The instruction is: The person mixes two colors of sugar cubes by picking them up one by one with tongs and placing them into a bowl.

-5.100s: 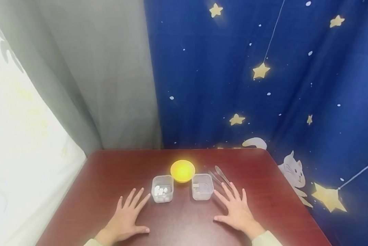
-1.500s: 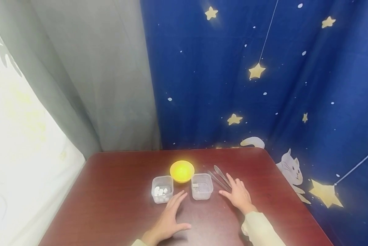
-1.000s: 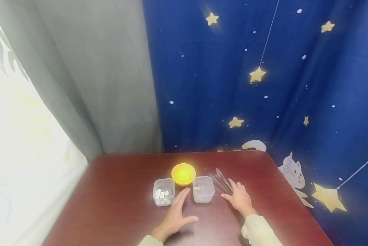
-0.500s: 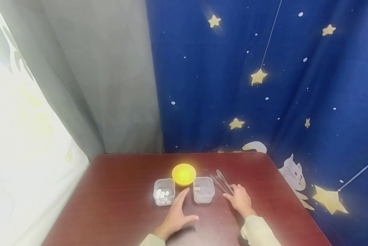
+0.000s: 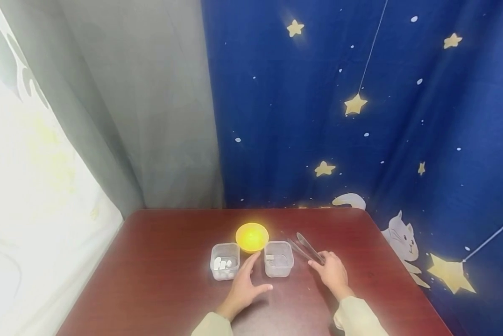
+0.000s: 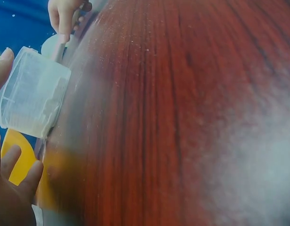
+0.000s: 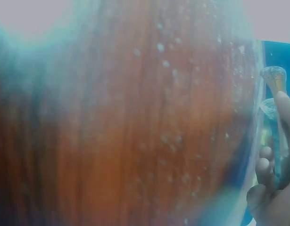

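In the head view my right hand grips a pair of tongs, the thumb on one arm and the fingers on the other, their tips spread apart and pointing away. The right wrist view shows the broad, clear-looking ends of the tongs beside the thumb. My left hand is open, its fingers extended between two clear plastic containers and its thumb held out to the right. Several white pieces lie in the left container. The right container has a small pale piece inside.
A yellow bowl stands behind and between the two containers. All of it is on a dark red wooden table. Behind the table hang a grey curtain and a blue curtain with stars.
My left hand has moved from the left side to between the containers. The right hand has gone from spread fingers to gripping the tongs, which have shifted slightly.
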A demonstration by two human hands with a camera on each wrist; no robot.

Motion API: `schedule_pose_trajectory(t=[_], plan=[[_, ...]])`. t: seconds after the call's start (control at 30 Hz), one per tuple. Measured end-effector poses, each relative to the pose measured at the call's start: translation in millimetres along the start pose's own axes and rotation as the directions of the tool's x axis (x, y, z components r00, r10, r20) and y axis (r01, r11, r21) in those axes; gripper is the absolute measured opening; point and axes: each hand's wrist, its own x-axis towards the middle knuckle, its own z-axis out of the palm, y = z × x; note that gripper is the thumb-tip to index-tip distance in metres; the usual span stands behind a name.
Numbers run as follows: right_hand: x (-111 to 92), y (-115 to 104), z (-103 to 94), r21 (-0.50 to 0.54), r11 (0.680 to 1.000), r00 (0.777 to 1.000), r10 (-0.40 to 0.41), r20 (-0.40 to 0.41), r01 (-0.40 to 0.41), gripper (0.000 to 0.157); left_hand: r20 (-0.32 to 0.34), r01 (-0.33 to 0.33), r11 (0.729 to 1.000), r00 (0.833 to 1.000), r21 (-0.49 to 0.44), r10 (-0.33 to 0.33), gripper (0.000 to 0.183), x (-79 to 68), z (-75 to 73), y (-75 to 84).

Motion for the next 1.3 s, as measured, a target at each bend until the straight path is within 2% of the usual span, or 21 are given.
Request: schedule_pose_trajectory(t=[0.2,0.4,0.47,0.6,0.83,0.97,1.3], plan=[[1,3,-4.9,0.053,0.998,1.0,0.021,0.015,-0.021,0.041,0.002,-0.019,0.999,1.0,-0.035,0.019,0.097,6.6,3.7,0.7],[1,1,-11.0,0.093,0.995,0.999,0.029,0.03,-0.031,0.044,0.014,0.044,0.999,0.999,0.002,-0.044,0.095,13.7,4.8,6.8],[2,-3,-13.8,0.117,0.993,0.999,0.025,0.028,-0.028,0.045,0.004,0.045,0.999,0.999,0.027,-0.045,0.095,15.9,5.3,8.2],[4,-8,-21.0,0.144,0.99,1.0,0.004,0.019,-0.006,0.046,-0.018,0.04,0.998,0.999,0.045,-0.039,0.095,20.9,7.6,10.8],[6,-8,-31.5,0.155,0.987,1.0,-0.031,-0.004,0.031,0.043,-0.019,0.087,0.992,0.996,0.088,-0.086,0.094,26.3,13.5,11.5],[6,-8,-37.1,0.165,0.985,0.999,-0.053,-0.007,0.053,0.044,-0.023,0.093,0.991,0.996,0.1,-0.091,0.095,30.3,14.8,12.6],[5,-14,-47.0,0.199,0.973,0.993,-0.11,-0.051,0.118,0.043,0.01,0.105,0.989,0.994,0.1,-0.106,0.096,38.6,13.8,14.7]])
